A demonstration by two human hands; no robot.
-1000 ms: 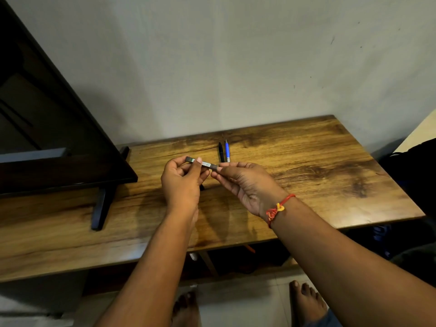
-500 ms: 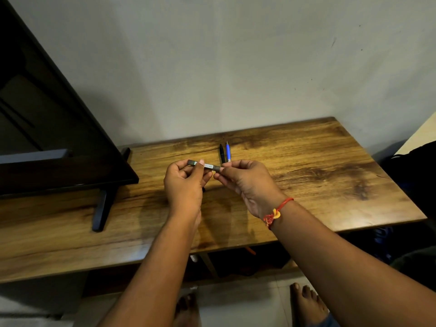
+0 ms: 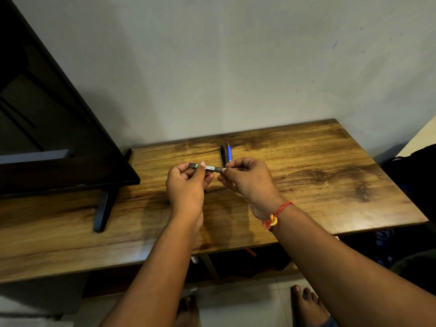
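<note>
A short dark pen-like stick with a pale label [image 3: 210,168] is held level above the wooden table [image 3: 318,175]. My left hand [image 3: 186,187] grips its left part, thumb on top. My right hand [image 3: 247,179], with a red thread on the wrist, pinches its right end between fingertips. Just behind the hands, a black pen [image 3: 223,155] and a blue pen [image 3: 229,152] lie side by side on the table, pointing toward the wall.
A black television [image 3: 59,147] on a foot [image 3: 103,208] stands on the table's left part. A grey wall runs behind. Dark bags sit to the right of the table. My bare feet [image 3: 306,305] show on the tiled floor below the front edge.
Both hands hold the stick as before and have shifted very slightly; the right fingers have closed in on its right end.
</note>
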